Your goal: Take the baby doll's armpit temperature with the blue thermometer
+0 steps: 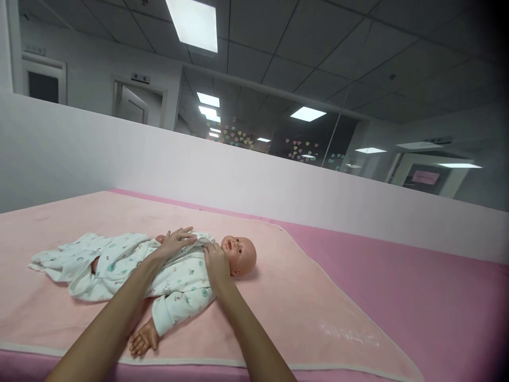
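A baby doll (238,253) lies on its back on a light pink blanket (302,313), head to the right. It wears a white patterned romper (131,260). My left hand (177,241) rests on the doll's chest with fingers spread flat over the fabric. My right hand (217,265) is closed on the romper's collar just below the doll's chin. One bare doll hand (142,339) sticks out of a sleeve toward me.
The blanket covers a darker pink mattress (429,307). A white partition wall (278,185) runs behind it. Beyond are an office ceiling with lit panels, doors and a glass wall with heart stickers.
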Available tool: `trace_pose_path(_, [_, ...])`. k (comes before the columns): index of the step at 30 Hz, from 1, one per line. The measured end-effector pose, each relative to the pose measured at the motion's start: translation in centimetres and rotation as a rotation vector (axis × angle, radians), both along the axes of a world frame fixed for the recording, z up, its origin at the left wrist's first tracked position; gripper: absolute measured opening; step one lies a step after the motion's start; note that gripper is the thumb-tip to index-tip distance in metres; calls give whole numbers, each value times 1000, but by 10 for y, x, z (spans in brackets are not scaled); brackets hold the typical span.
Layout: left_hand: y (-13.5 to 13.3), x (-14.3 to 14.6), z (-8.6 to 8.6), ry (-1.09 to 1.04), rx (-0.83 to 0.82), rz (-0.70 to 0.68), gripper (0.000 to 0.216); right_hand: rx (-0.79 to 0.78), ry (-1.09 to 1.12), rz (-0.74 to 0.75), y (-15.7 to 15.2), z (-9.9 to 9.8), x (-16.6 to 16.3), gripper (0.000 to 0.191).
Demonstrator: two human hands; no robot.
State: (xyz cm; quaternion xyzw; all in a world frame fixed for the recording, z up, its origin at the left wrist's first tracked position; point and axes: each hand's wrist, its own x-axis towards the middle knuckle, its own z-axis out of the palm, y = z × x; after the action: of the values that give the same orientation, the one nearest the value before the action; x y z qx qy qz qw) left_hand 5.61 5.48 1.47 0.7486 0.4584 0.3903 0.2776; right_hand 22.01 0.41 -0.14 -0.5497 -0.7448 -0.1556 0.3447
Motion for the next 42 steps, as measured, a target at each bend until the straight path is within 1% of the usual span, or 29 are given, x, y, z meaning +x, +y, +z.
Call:
trace_pose_path(3, [-3,2,2,28,18,-7,39,-57,-14,-38,4,-2,-2,25])
trace_pose_path(7, [-6,6,1,91,54,16,34,-46,16,-30,4,-4,-1,29])
trace_pose_path(9, [-6,8,-2,138,101,67,32,10,78,38,0,-2,2,27])
trace_pose_path(11, [-7,10,-4,164,155,121,30,112,180,109,-5,3,6,23])
trace_pose_path(13, [-9,11,-4,136,203,148,30,231,302,120,-10,11,12,19])
trace_pose_path(14, [-11,11,-3,102,222,139,31,282,367,107,-12,16,15,18])
trace_pose_path(16, [-17,11,1,19,219,57,33,357,519,73,-16,25,22,16])
trace_pose_path(18, [-25,10,6,-45,138,-83,36,380,685,45,-18,33,29,14])
trace_pose_path(20, [-32,10,11,-59,49,-181,38,349,851,17,-21,39,35,15])
trace_pose_path(22, [-37,10,14,-28,47,-187,41,287,995,12,-22,42,40,17])
trace_pose_path(24, [-39,9,15,6,172,-102,43,250,1118,26,-22,42,42,20])
trace_pose_path(26, [-41,10,16,24,387,39,40,247,1208,51,-22,42,41,23])
trace_pose_path(28, [-42,10,17,35,637,156,32,242,1270,98,-23,42,36,23])
trace_pose_path(30, [-44,12,17,66,844,194,24,221,1313,184,-26,42,29,21])
trace_pose_path(32, [-45,13,16,114,985,208,19,203,1332,273,-29,42,21,18])
trace_pose_path(34, [-46,14,14,159,1048,246,18,203,1331,326,-32,42,15,17])
trace_pose_path(36, [-46,14,12,174,1048,296,19,211,1316,352,-34,39,12,18])
trace_pose_path(39, [-46,14,11,166,972,331,24,213,1259,373,-32,31,12,21])
trace_pose_path(42, [-49,18,10,198,883,301,28,247,1133,336,-30,26,12,25])
